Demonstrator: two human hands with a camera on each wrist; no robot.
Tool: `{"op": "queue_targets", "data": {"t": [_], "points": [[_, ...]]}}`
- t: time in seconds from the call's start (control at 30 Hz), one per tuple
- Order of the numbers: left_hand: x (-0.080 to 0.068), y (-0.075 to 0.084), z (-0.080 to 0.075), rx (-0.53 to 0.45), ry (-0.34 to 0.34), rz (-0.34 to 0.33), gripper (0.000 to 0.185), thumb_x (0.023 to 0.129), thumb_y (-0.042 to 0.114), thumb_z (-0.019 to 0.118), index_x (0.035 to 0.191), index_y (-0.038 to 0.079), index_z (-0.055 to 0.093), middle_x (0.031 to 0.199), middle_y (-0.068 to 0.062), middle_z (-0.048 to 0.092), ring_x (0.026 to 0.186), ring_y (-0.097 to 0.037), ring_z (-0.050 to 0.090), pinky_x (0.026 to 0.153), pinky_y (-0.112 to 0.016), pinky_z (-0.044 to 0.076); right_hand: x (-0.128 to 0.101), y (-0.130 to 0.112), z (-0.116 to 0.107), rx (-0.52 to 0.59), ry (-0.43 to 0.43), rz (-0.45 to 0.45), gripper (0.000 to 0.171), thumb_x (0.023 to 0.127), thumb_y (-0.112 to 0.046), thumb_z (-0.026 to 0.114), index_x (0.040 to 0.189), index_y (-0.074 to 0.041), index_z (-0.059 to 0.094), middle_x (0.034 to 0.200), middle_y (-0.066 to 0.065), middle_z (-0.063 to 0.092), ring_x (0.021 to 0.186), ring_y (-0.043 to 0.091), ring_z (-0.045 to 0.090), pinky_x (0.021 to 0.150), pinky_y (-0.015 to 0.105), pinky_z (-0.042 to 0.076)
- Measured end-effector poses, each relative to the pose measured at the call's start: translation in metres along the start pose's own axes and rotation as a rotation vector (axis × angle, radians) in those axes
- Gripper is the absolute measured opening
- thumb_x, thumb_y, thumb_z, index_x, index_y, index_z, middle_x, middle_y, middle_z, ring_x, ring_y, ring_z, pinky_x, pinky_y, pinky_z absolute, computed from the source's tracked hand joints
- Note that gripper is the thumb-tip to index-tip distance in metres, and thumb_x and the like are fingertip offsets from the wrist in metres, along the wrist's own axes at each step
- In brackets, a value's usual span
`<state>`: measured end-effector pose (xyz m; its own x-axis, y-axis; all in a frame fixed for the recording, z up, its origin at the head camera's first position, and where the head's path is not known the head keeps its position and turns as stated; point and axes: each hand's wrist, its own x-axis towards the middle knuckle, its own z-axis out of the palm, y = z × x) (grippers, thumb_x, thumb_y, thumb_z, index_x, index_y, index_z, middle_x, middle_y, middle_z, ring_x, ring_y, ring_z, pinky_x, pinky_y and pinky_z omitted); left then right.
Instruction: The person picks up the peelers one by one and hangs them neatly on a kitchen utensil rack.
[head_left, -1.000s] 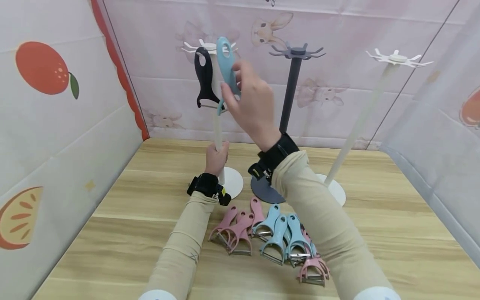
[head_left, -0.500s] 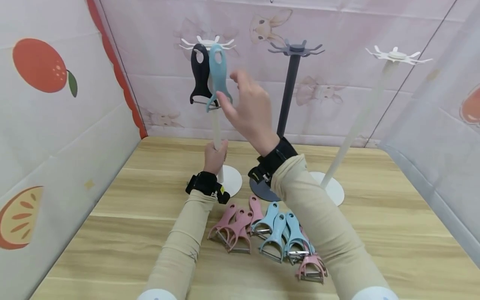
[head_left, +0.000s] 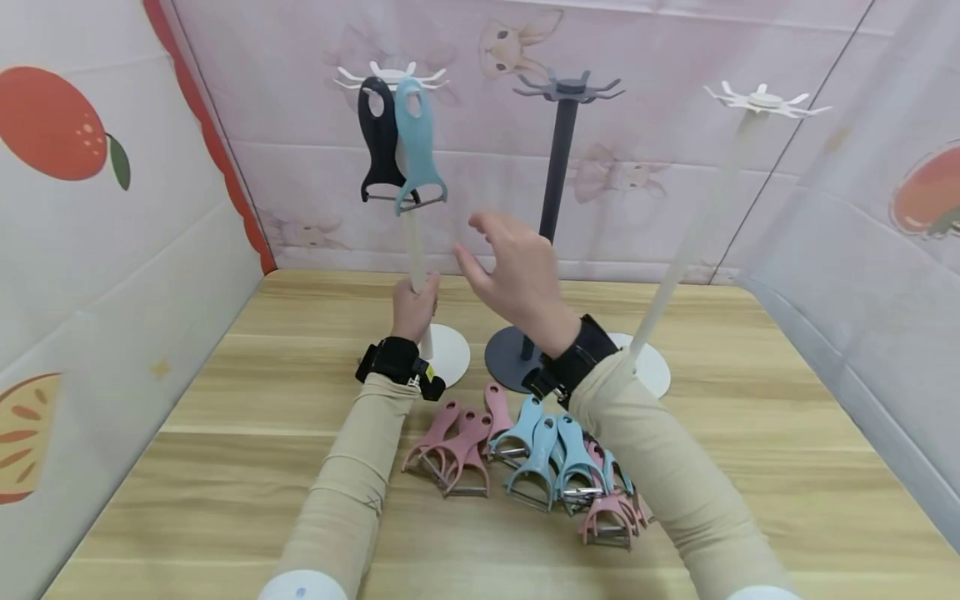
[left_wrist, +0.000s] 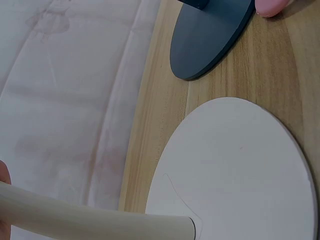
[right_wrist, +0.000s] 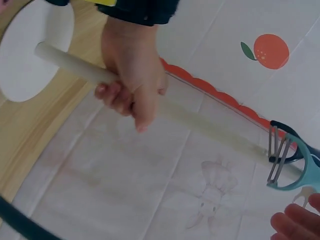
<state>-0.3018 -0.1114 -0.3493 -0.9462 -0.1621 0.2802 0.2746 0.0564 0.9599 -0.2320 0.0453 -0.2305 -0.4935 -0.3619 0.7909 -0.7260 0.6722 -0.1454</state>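
My left hand [head_left: 414,305] grips the pole of the left white hook stand [head_left: 420,275], just above its round base [head_left: 447,354]; the right wrist view shows that left hand [right_wrist: 134,85] wrapped round the pole [right_wrist: 210,127]. A black peeler [head_left: 378,142] and a light blue peeler [head_left: 417,146] hang side by side from the stand's top hooks. My right hand [head_left: 510,271] hovers open in the air to the right of the pole, below the blue peeler, holding nothing. Several pink and blue peelers [head_left: 525,458] lie in a pile on the wooden table [head_left: 225,467] near my forearms.
A dark grey hook stand [head_left: 557,167] and a second white hook stand [head_left: 697,225] rise behind my right arm, both with bare hooks. Printed fabric walls close in the table on the left, back and right.
My right hand hung the blue peeler on the left stand's hook beside the black one, let go, and has dropped down and right, empty. The left hand kept its grip on the pole.
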Motion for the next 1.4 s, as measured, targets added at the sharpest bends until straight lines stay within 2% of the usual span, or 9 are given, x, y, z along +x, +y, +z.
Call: {"op": "queue_targets", "data": {"t": [0.3, 0.5, 0.63, 0.8, 0.93, 1.03, 1.13, 1.27, 1.4], "points": [[0.001, 0.0, 0.0, -0.008, 0.017, -0.007, 0.033, 0.093, 0.01, 0.05, 0.069, -0.012, 0.048, 0.049, 0.0, 0.042, 0.042, -0.007, 0.038, 0.044, -0.021, 0.033, -0.03, 0.019, -0.017, 0.014, -0.114, 0.052, 0.02, 0.085, -0.017, 0.06, 0.096, 0.0, 0.062, 0.078, 0.013, 0.066, 0.066, 0.023, 0.061, 0.058, 0.035, 0.048], [-0.001, -0.003, -0.001, -0.03, 0.006, -0.021, 0.032, 0.093, 0.011, 0.05, 0.064, -0.002, 0.046, 0.049, 0.0, 0.039, 0.042, -0.008, 0.036, 0.045, -0.022, 0.031, -0.06, 0.031, -0.03, 0.0, -0.259, 0.141, 0.02, 0.085, -0.017, 0.06, 0.097, -0.001, 0.062, 0.074, 0.009, 0.065, 0.064, 0.021, 0.06, 0.057, 0.033, 0.047], [-0.002, -0.002, 0.0, -0.037, 0.021, -0.015, 0.03, 0.092, 0.009, 0.051, 0.064, -0.002, 0.048, 0.049, -0.001, 0.041, 0.04, -0.006, 0.037, 0.043, -0.02, 0.031, -0.086, 0.041, -0.037, -0.032, -0.34, 0.194, 0.023, 0.085, -0.02, 0.061, 0.099, -0.001, 0.062, 0.077, 0.01, 0.066, 0.065, 0.02, 0.061, 0.057, 0.033, 0.048], [0.0, -0.003, 0.001, -0.036, 0.022, -0.002, 0.03, 0.092, 0.009, 0.051, 0.067, -0.006, 0.048, 0.05, -0.003, 0.042, 0.04, -0.005, 0.038, 0.042, -0.019, 0.032, -0.124, 0.058, -0.045, -0.082, -0.384, 0.23, 0.023, 0.083, -0.02, 0.063, 0.098, -0.002, 0.063, 0.073, 0.009, 0.066, 0.062, 0.018, 0.06, 0.053, 0.032, 0.048], [0.0, -0.004, 0.001, -0.031, 0.018, 0.007, 0.031, 0.093, 0.01, 0.051, 0.064, -0.002, 0.048, 0.049, -0.002, 0.041, 0.041, -0.006, 0.037, 0.043, -0.021, 0.032, -0.156, 0.07, -0.051, -0.115, -0.428, 0.247, 0.02, 0.08, -0.016, 0.066, 0.094, -0.002, 0.062, 0.069, 0.006, 0.064, 0.06, 0.018, 0.06, 0.051, 0.031, 0.047], [-0.001, -0.005, 0.001, -0.039, 0.016, 0.004, 0.032, 0.093, 0.011, 0.051, 0.062, 0.001, 0.047, 0.048, -0.001, 0.04, 0.04, -0.007, 0.037, 0.043, -0.021, 0.031, -0.178, 0.076, -0.058, -0.093, -0.512, 0.256, 0.018, 0.078, -0.011, 0.067, 0.092, -0.002, 0.063, 0.069, 0.004, 0.063, 0.06, 0.016, 0.06, 0.05, 0.028, 0.046], [0.0, -0.007, 0.002, -0.054, 0.011, -0.003, 0.033, 0.092, 0.011, 0.051, 0.061, 0.003, 0.046, 0.048, 0.0, 0.04, 0.041, -0.008, 0.037, 0.043, -0.022, 0.031, -0.198, 0.081, -0.068, -0.063, -0.649, 0.247, 0.02, 0.075, -0.005, 0.066, 0.095, -0.002, 0.063, 0.074, 0.003, 0.063, 0.064, 0.015, 0.06, 0.052, 0.026, 0.046], [0.005, -0.016, 0.001, -0.06, 0.007, -0.007, 0.034, 0.093, 0.013, 0.052, 0.06, 0.006, 0.045, 0.048, 0.001, 0.04, 0.042, -0.009, 0.037, 0.044, -0.023, 0.031, -0.221, 0.086, -0.082, 0.0, -0.849, 0.172, 0.034, 0.067, 0.003, 0.064, 0.1, -0.001, 0.064, 0.088, 0.006, 0.064, 0.078, 0.021, 0.062, 0.063, 0.033, 0.05], [0.012, -0.027, 0.001, -0.039, 0.022, -0.005, 0.033, 0.093, 0.018, 0.053, 0.063, 0.005, 0.046, 0.05, 0.001, 0.04, 0.043, -0.009, 0.037, 0.045, -0.022, 0.032, -0.243, 0.089, -0.089, 0.065, -0.915, 0.085, 0.038, 0.062, 0.0, 0.07, 0.1, -0.006, 0.065, 0.097, 0.005, 0.062, 0.085, 0.02, 0.06, 0.07, 0.035, 0.05]]}}
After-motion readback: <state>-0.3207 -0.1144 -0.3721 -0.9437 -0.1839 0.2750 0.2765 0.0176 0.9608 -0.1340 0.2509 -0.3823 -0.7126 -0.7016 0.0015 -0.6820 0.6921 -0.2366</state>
